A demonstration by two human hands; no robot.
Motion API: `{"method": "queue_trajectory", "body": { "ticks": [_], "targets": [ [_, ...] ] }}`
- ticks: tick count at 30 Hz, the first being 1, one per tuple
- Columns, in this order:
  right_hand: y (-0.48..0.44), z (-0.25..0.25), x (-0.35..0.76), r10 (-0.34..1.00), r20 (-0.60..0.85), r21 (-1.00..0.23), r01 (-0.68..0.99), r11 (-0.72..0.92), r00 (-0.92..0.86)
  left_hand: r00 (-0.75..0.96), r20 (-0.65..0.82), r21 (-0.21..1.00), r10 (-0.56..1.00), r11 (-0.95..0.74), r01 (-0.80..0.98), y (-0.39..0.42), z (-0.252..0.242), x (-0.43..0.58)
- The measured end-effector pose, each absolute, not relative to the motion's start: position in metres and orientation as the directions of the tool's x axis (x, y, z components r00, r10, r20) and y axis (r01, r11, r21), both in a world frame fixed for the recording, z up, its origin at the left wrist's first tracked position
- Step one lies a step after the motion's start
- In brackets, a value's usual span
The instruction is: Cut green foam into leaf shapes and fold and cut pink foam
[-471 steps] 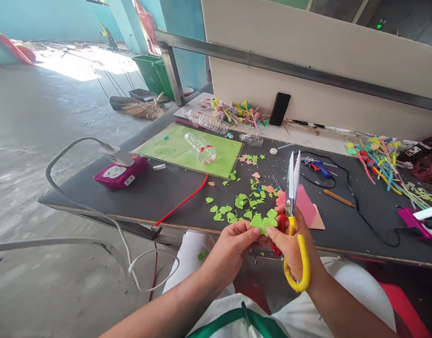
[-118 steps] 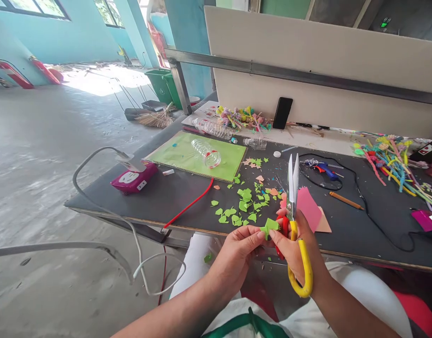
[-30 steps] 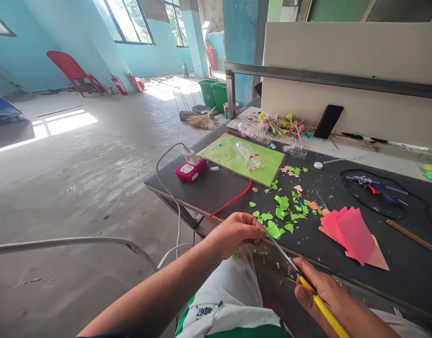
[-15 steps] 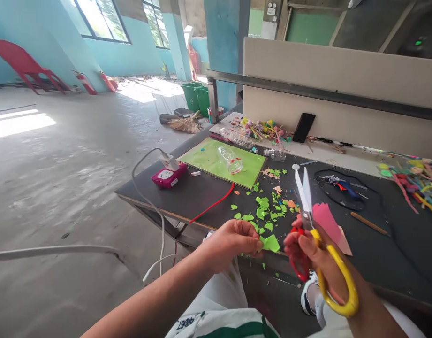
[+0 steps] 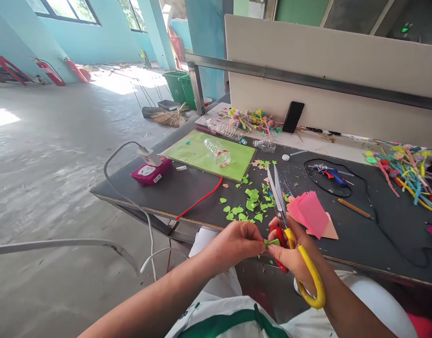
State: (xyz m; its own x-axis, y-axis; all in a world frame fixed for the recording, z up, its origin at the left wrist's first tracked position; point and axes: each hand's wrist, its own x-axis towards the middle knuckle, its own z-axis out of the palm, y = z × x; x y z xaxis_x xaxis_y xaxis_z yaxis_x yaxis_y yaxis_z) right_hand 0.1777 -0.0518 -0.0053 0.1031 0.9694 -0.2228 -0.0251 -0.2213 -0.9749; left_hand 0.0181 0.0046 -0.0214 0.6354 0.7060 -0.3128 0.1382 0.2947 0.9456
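Closed in a pinch, my left hand (image 5: 242, 241) holds a small piece of green paper (image 5: 273, 242) just beyond the table's front edge. My right hand (image 5: 295, 256) grips a pair of scissors (image 5: 279, 202) with one red and one yellow handle; the blades point away from me and stand slightly apart. My right thumb and fingertips also touch the green piece, so both hands meet at it. Green paper scraps (image 5: 253, 202) lie scattered on the dark table behind my hands. Pink paper sheets (image 5: 312, 213) lie right of the scissors.
A clear plastic bottle (image 5: 216, 151) lies on a green sheet (image 5: 180, 150). The glue gun (image 5: 337, 177) rests in its looped black cord. A brown stick (image 5: 354, 208), a magenta power socket (image 5: 151, 171), a phone (image 5: 293, 117) and colourful pipe-cleaner flowers (image 5: 405, 171) are also on the table.
My right hand has moved left with the scissors and now meets my left hand at the green piece. That piece is turned and looks narrower. The camera view has shifted.
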Motion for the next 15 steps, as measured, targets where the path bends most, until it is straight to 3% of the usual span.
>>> {"method": "queue_trajectory", "body": {
  "ticks": [5, 10, 15],
  "targets": [
    [-0.052, -0.003, 0.178, 0.968, -0.222, -0.974, 0.010, -0.225, 0.120, 0.631, -0.275, 0.941, 0.725, 0.337, 0.022, 0.004, -0.022, 0.016],
    [-0.051, -0.003, 0.181, 0.970, -0.209, -0.978, -0.041, -0.205, 0.127, 0.689, -0.300, 0.785, 0.660, 0.581, -0.215, 0.002, -0.025, 0.009],
    [-0.051, -0.005, 0.182, 0.970, -0.201, -0.980, -0.019, -0.200, 0.136, 0.696, -0.301, 0.714, 0.651, 0.638, -0.288, -0.006, -0.032, 0.008]
  ]
}}
